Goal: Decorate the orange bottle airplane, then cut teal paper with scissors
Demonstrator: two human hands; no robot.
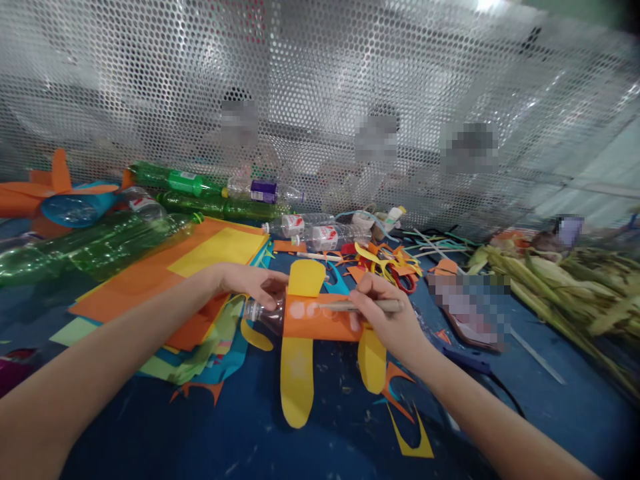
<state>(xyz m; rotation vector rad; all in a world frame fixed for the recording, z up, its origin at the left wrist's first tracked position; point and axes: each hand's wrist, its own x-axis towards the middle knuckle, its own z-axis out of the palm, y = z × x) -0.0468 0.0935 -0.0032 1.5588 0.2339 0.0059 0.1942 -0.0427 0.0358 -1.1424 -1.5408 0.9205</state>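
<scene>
A small clear plastic bottle (271,317) lies on its side, wrapped in orange paper (320,328) with yellow paper wings (297,380) sticking out like an airplane's. Pale round marks show along the orange wrap. My left hand (257,285) grips the bottle near its neck, thumb on the front side, other fingers partly hidden behind. Between the fingers of my right hand (383,310) is a slim light-coloured pen (370,306). Its tip is at the round marks on the wrap. A yellow tail piece (372,360) hangs below my right hand.
Stacked coloured paper (120,293) lies left, beneath green bottles (105,243). Clear bottles (325,237) and paper scraps (385,260) are behind the work. Right are a phone-like object (465,310), a blue corded tool (465,358) and dried husks (565,287). Perforated metal (320,80) rises behind.
</scene>
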